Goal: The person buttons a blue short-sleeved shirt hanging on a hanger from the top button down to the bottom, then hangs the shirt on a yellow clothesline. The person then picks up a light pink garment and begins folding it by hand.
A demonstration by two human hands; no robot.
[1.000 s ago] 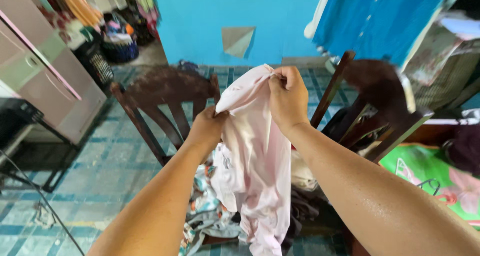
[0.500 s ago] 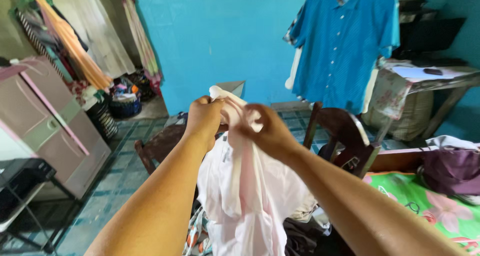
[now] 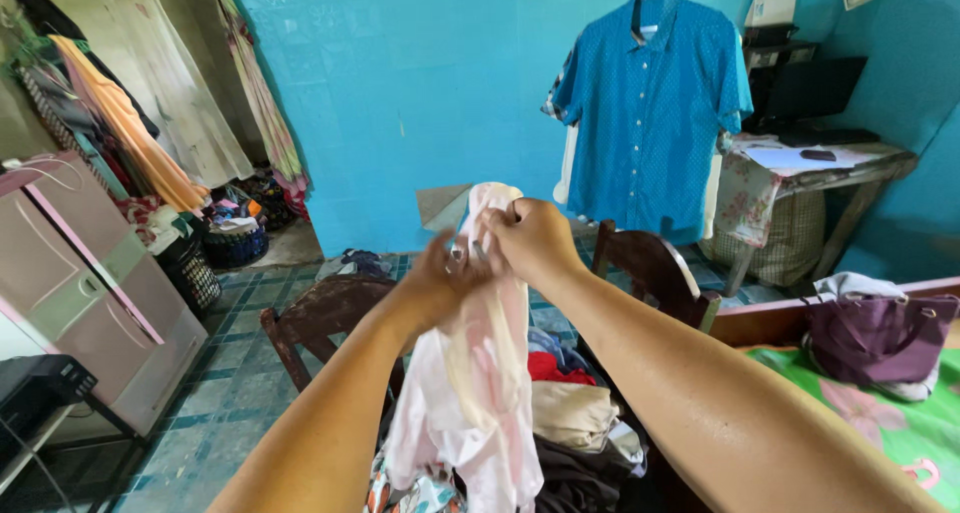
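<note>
Fingers of the right hand pinch the pale pink garment at its top; the blurred left hand has slid in beside it, regripping.

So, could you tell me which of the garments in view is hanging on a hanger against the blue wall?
The blue button-up shirt. The pale pink garment is held up by both hands, and the other clothes lie piled below.
</note>
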